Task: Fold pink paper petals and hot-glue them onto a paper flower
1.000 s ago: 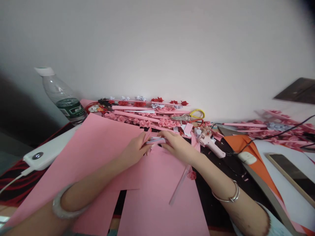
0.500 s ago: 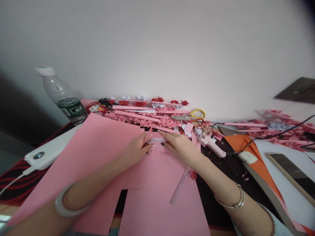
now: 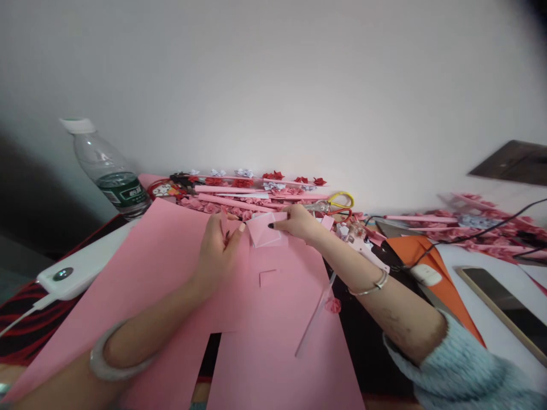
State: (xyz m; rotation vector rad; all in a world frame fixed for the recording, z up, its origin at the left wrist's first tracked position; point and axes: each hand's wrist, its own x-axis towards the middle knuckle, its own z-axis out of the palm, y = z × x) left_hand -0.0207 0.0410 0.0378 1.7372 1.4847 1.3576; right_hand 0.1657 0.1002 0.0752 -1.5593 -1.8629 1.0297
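Observation:
My right hand [image 3: 298, 222] is closed, pinching the edge of a small folded paper square [image 3: 261, 230], pale pink and white, above the pink sheets. My left hand [image 3: 217, 253] is closed too; a small pink paper piece [image 3: 223, 221] shows between its fingers, partly hidden by them. The left thumb tip is close to the paper square's left edge. Below the hands, a small pink paper piece [image 3: 268, 277] lies on the large pink sheet [image 3: 282, 336]. A narrow translucent strip [image 3: 314, 319] and a pink paper flower [image 3: 333, 306] lie to the right.
Behind the hands lie paper flowers and rolled pink stems [image 3: 239, 202], with scissors [image 3: 339, 202] beside them. A glue gun [image 3: 365, 250] lies at the right, near a phone [image 3: 504, 310] on white paper. A bottle [image 3: 115, 171] and white power bank [image 3: 81, 262] stand at left.
My hands have moved apart, the left one leftward. The small paper square, mostly hidden between them before, now faces up in my right hand. A small pink piece is now visible on the sheet.

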